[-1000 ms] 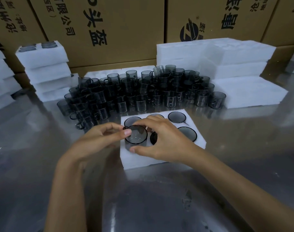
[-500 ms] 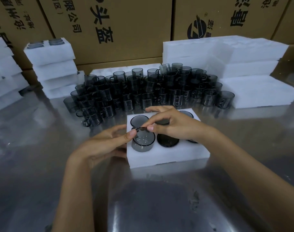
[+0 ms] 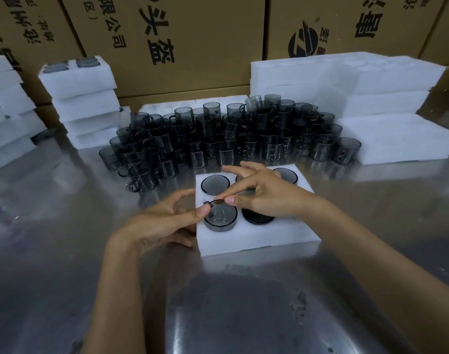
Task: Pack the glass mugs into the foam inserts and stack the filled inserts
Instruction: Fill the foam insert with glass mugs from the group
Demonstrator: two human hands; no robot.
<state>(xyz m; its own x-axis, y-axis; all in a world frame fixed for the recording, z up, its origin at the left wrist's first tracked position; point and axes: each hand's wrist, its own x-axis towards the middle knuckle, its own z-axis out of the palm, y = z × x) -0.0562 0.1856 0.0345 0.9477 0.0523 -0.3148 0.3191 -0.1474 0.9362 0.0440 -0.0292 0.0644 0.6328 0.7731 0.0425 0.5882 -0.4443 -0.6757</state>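
A white foam insert (image 3: 256,238) lies on the steel table in front of me. A smoky glass mug (image 3: 220,218) sits in its front-left hole, its rim still standing above the foam. My left hand (image 3: 162,221) has its thumb on the mug's left rim and its fingers against the insert's left side. My right hand (image 3: 266,198) pinches the far rim with thumb and index finger. Other mugs fill the back-left hole (image 3: 215,184), front-middle hole (image 3: 256,217) and back-right hole (image 3: 286,175). My right hand hides the remaining holes.
A dense crowd of loose glass mugs (image 3: 218,139) stands just behind the insert. Filled inserts are stacked at the back left (image 3: 82,98) and far left (image 3: 6,118). Foam blocks (image 3: 346,83) and a flat sheet (image 3: 397,139) sit at the right. Cardboard boxes (image 3: 192,42) wall the back.
The mug held above the front-left hole has gone down into it. My right hand has lifted off the insert's middle and now pinches the mug's rim.
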